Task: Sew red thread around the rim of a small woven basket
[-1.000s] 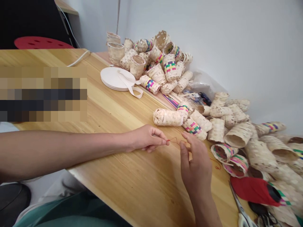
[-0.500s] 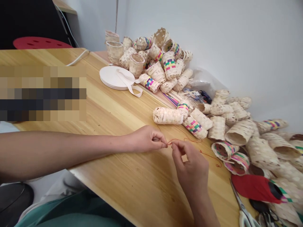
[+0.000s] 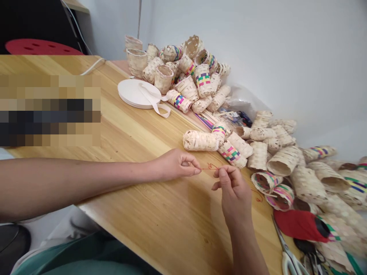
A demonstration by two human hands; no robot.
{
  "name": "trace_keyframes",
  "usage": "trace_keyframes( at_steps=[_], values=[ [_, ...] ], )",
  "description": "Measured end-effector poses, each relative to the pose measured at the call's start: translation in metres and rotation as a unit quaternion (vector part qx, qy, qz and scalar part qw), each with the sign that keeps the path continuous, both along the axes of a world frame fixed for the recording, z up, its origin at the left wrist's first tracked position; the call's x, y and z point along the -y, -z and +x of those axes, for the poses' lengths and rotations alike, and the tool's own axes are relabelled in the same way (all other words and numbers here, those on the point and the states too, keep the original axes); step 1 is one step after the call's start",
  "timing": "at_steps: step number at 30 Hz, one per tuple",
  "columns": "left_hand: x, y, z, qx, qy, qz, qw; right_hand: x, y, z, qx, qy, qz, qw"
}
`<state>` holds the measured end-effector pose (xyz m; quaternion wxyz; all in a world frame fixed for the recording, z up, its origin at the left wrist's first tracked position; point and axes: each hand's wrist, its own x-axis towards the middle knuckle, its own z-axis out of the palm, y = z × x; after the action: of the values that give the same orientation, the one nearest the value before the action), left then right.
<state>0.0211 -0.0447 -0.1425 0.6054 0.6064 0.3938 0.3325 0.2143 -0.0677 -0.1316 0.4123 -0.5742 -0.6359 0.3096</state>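
Red thread (image 3: 204, 169) just nearside of nearest plain basket (image 3: 199, 140); left hand (image 3: 174, 165), right hand (image 3: 236, 191) both pinch it. Probably featherlight, limp, snag-prone; fingertip grip either side of loops (image 3: 211, 165).

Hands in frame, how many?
2: left hand at centre, right hand just to its right, both pinching the orange-red thread. Pixelation at far left could hide more.

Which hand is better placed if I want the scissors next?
Probably your right hand: it is closer to the scissors than your left hand, though both hands pinch the orange thread.
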Motion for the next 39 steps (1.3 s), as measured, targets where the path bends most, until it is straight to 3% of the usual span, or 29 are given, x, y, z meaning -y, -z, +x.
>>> trace_keyframes(
  at_steps=[3,8,11,15,18,21,26,32,39],
  values=[
    [0.002,-0.002,-0.001,-0.007,-0.003,0.003,1.0,-0.001,0.001,-0.001,0.03,-0.024,0.027,0.999],
    [0.007,-0.001,-0.002,-0.011,-0.017,0.072,0.997,0.003,0.0,-0.006,0.067,-0.081,0.125,0.987],
    [0.008,0.001,-0.001,-0.004,-0.007,0.088,0.996,0.008,-0.002,-0.01,0.097,-0.087,0.139,0.982],
    [0.007,0.001,0.0,0.052,0.015,-0.006,0.999,0.011,-0.002,-0.014,0.074,-0.091,0.106,0.988],
    [0.004,-0.002,-0.002,0.101,0.018,-0.111,0.989,0.011,-0.001,-0.014,0.013,-0.083,0.051,0.995],
    [0.004,-0.005,-0.004,0.145,0.015,-0.161,0.976,0.011,0.0,-0.014,-0.033,-0.086,0.028,0.995],
    [0.005,-0.007,-0.005,0.174,0.019,-0.185,0.967,0.012,0.006,-0.016,-0.001,-0.09,0.021,0.996],
    [0.006,-0.006,-0.004,0.18,0.027,-0.185,0.966,0.007,0.01,-0.013,-0.051,-0.132,-0.037,0.989],
    [0.001,0.0,-0.002,0.181,-0.028,-0.201,0.962,0.008,0.0,-0.009,0.025,-0.101,-0.017,0.994]
  ],
)
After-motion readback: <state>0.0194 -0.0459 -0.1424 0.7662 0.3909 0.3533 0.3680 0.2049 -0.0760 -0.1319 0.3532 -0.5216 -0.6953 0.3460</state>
